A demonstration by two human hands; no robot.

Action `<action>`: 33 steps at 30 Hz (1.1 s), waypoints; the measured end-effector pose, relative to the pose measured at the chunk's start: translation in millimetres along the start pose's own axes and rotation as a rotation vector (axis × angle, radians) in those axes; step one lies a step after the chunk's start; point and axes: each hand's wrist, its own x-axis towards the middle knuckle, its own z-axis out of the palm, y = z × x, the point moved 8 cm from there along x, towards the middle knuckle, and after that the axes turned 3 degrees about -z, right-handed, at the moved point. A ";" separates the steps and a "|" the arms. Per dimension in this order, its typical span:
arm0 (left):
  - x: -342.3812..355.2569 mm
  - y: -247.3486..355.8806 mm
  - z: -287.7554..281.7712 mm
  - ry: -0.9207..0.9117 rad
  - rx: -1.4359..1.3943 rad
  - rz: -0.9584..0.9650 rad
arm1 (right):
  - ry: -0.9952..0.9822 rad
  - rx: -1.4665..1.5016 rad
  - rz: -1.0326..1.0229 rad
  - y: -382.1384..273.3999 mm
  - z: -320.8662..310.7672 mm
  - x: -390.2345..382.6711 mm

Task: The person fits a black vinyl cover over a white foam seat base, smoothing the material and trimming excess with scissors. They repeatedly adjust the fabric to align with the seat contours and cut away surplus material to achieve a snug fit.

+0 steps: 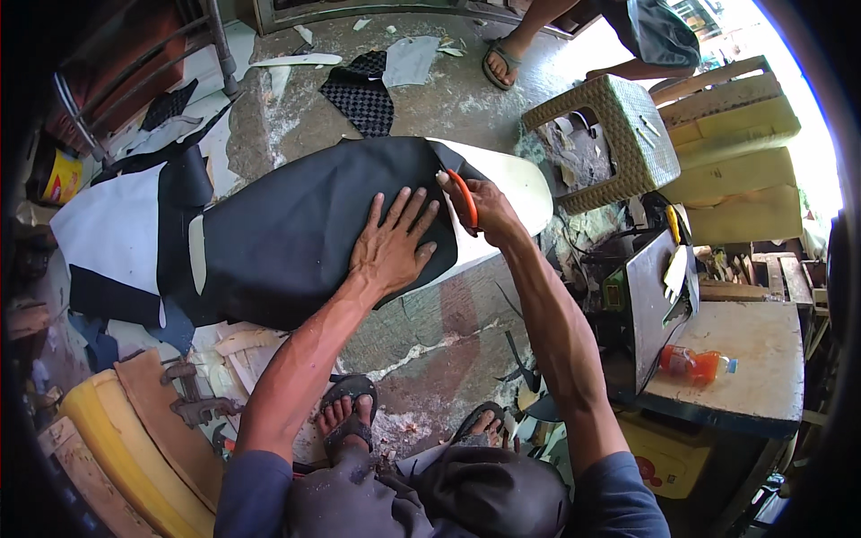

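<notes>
A large sheet of black upholstery material [278,224] lies across a long, pale, rounded piece [511,184], whose white end shows at the right. My left hand [392,244] rests flat on the black sheet with its fingers spread. My right hand [484,211] grips orange-handled scissors [462,197] at the sheet's right edge; the blades are mostly hidden. At the left, white and black pieces of material [112,224] lie overlapping.
A woven stool [659,148] stands at upper right beside a person's sandalled foot [502,63]. Foam slabs [726,206], a side table [735,332] with an orange bottle [691,360], foam boards [126,448] and a metal clamp [193,394] surround the work. Scraps [354,94] litter the floor.
</notes>
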 end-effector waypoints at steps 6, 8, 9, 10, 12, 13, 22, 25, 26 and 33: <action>10.2 9.8 6.8 -0.050 0.064 0.002 | 0.171 -0.285 -0.011 -3.1 -43.6 7.5; 10.1 16.8 19.3 -0.050 0.092 0.043 | 0.685 -0.276 -0.059 7.2 -80.1 -17.3; 11.1 10.3 18.1 -0.032 0.126 0.029 | 0.770 -0.204 0.035 13.1 -90.9 -33.0; 12.3 13.2 19.9 -0.050 0.132 0.032 | 0.773 -0.235 0.030 25.4 -100.4 -49.6; 8.7 10.5 18.3 -0.050 0.134 0.046 | 0.665 -0.310 0.054 57.7 -99.3 -88.2; 10.5 8.7 15.0 -0.040 0.130 0.048 | 0.568 -0.359 0.073 73.2 -91.2 -110.6; -77.1 79.0 15.7 -0.093 0.147 0.128 | 0.851 -0.383 0.172 277.0 -36.6 -303.4; -123.4 97.7 18.5 -0.218 0.052 0.184 | 0.910 -0.446 0.196 287.4 -34.9 -327.5; -138.5 93.8 16.3 -0.216 -0.004 0.176 | 0.909 -0.443 0.187 283.6 -35.9 -324.2; -217.7 4.0 -50.6 0.077 -0.257 -0.385 | 0.839 -0.428 -0.103 234.5 -28.7 -301.9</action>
